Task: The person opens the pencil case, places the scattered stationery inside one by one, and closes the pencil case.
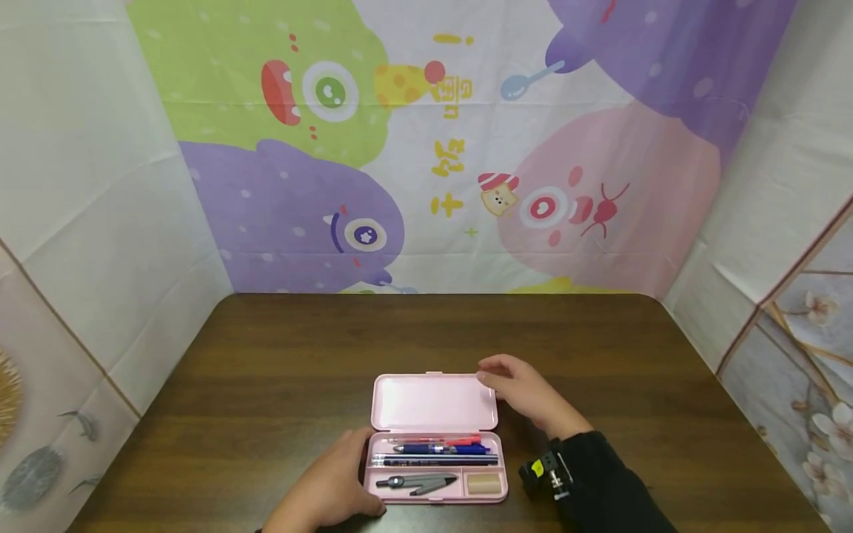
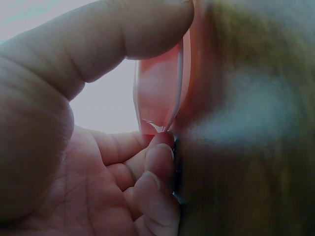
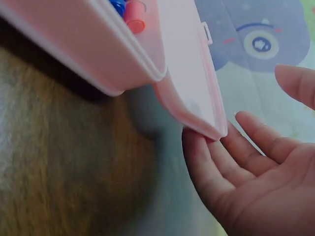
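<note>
A pink pencil case [image 1: 503, 474] lies unfolded on the table, its lid [image 1: 433, 401] tipped back behind the tray. Around the tray's left end, my left hand [image 1: 333, 474] grips with the thumb near the front corner and the fingers farther back. My right hand [image 1: 529, 392] is at the lid's right end; in the right wrist view, extended fingers [image 3: 197, 152] touch the lid's corner from below while the thumb stands apart. Inside lie a red pen [image 1: 466, 440], a blue pen [image 1: 440, 449], dark pencils [image 1: 453, 460], a grey drawing compass [image 1: 426, 483] and a tan eraser [image 1: 483, 484].
The brown wooden table [image 1: 300, 340] extends behind and to both sides of the case. A cartoon-printed cloth [image 1: 453, 259] hangs at its far edge, with pale cloths on either side. A small black device [image 1: 546, 470] is at the right wrist by the dark sleeve [image 1: 613, 481].
</note>
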Available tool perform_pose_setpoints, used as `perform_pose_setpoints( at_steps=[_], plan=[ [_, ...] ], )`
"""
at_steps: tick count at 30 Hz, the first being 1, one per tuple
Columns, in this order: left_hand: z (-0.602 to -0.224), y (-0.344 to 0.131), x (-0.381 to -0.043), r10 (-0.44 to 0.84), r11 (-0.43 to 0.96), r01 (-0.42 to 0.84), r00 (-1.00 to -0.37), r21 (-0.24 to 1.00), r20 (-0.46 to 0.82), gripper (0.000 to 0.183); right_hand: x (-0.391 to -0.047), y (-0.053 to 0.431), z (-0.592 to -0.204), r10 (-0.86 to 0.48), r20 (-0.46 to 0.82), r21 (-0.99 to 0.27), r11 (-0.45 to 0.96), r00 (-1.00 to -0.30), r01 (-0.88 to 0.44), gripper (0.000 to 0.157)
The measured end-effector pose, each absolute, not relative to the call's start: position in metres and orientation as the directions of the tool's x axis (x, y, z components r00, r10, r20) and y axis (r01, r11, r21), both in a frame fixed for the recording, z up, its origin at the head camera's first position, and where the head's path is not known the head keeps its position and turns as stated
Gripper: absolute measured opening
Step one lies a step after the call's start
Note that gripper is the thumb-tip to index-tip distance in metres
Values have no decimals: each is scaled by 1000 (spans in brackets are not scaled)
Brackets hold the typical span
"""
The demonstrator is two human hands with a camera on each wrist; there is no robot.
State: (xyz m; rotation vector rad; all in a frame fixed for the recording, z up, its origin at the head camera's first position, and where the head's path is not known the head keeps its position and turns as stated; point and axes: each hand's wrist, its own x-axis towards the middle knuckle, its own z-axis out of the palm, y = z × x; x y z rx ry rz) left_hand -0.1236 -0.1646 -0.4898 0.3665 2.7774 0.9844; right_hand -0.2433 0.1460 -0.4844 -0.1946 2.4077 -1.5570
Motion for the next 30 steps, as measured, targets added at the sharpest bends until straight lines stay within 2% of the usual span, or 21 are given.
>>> perform_pose_setpoints(
  at_steps=[8, 14, 22, 25, 30],
  plan=[
    [-490, -165, -124, 292, 751, 172, -953, 638, -87, 94, -262, 149, -504, -265, -331, -939, 186, -906, 289, 43],
    [-490, -165, -124, 287, 752, 168, -954, 638, -87, 92, -269, 147, -509, -345, -394, -913, 39, -852, 407, 58],
    [-489, -165, -125, 292, 753, 177, -953, 634, -81, 91, -268, 130, -507, -400, -391, -855, -175, -828, 488, 48],
    [-488, -165, -124, 288, 754, 179, -955, 632, -74, 90, -267, 126, -503, -408, -415, -832, -191, -813, 520, 50],
    [-487, -165, -123, 288, 752, 183, -955, 633, -66, 90, -263, 122, -494, -438, -436, -842, -111, -786, 528, 56]
  ],
)
